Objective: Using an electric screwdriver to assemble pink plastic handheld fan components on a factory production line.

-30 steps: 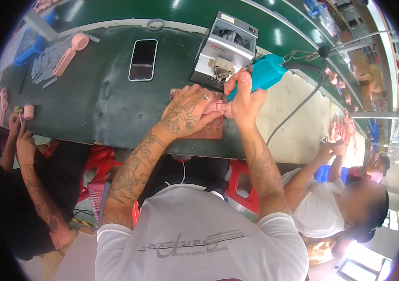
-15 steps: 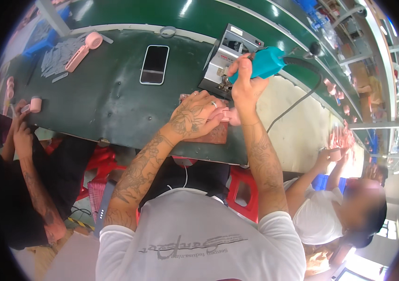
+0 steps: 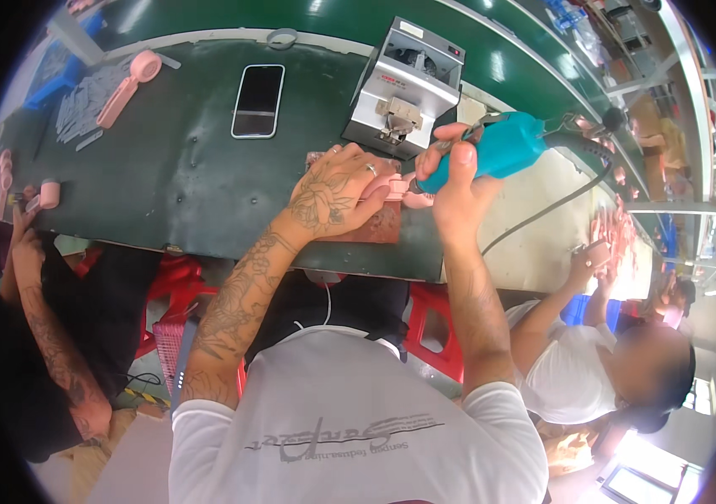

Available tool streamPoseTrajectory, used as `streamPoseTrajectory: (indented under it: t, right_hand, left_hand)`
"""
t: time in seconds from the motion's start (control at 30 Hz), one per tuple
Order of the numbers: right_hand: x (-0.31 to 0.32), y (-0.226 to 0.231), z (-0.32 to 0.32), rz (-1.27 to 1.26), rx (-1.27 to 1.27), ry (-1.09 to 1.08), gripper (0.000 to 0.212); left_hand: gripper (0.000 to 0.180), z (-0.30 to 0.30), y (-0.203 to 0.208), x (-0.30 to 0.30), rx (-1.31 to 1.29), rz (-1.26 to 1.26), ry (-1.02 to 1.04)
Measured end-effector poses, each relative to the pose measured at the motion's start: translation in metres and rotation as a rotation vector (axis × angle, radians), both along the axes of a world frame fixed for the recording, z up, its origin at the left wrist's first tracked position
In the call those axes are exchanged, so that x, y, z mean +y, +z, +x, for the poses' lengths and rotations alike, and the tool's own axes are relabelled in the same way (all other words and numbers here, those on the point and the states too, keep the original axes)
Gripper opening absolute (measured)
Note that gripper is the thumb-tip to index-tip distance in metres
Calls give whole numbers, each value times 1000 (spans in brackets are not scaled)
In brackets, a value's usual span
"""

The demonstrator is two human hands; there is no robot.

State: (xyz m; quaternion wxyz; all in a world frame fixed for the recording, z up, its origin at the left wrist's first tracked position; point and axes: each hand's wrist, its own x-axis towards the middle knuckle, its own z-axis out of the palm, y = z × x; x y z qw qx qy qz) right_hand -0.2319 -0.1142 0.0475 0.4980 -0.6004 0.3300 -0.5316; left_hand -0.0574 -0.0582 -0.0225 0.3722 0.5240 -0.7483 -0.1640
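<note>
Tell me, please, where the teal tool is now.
In the head view, the teal tool is right of centre, in the person's right hand, to the lower right of the grey machine.

**A Pale T-Shirt (image 3: 408, 378) and Inked Arms**

The shirt was light grey across the body, with short white sleeves (image 3: 207, 424) and a darker printed design (image 3: 350, 441) of script and small type. Below it were dark trousers (image 3: 366, 307), crossed by a thin white cord (image 3: 329, 304). Fine-line tattoos covered the left forearm (image 3: 244, 281), and a large flower was inked on the left hand (image 3: 337, 189), which wore a silver-coloured ring (image 3: 371, 170). The right forearm (image 3: 477, 290) bore fainter linework.
</note>
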Motion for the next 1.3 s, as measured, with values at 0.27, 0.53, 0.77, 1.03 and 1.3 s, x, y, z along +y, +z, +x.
streamPoseTrajectory:
  t: [0.27, 0.53, 0.77, 1.03, 1.3]
  right_hand:
    - [6, -17, -6, 5, -14, -6, 40]
    - [-2, -33, -7, -19, -62, 32, 35]
    - [-7, -35, -3, -59, -8, 25, 44]
    - [15, -53, -9, 6, 7, -130, 38]
    - [62, -19, -31, 59, -422, -133, 58]
  left_hand:
    - [39, -2, -4, 7, -72, 24, 30]
    - [39, -2, -3, -1, -90, 37, 2]
    - [34, 2, 8, -6, -136, -27, 32]
    - [28, -8, -2, 3, -87, -95, -55]
    - [24, 0, 3, 48, -362, -211, -85]
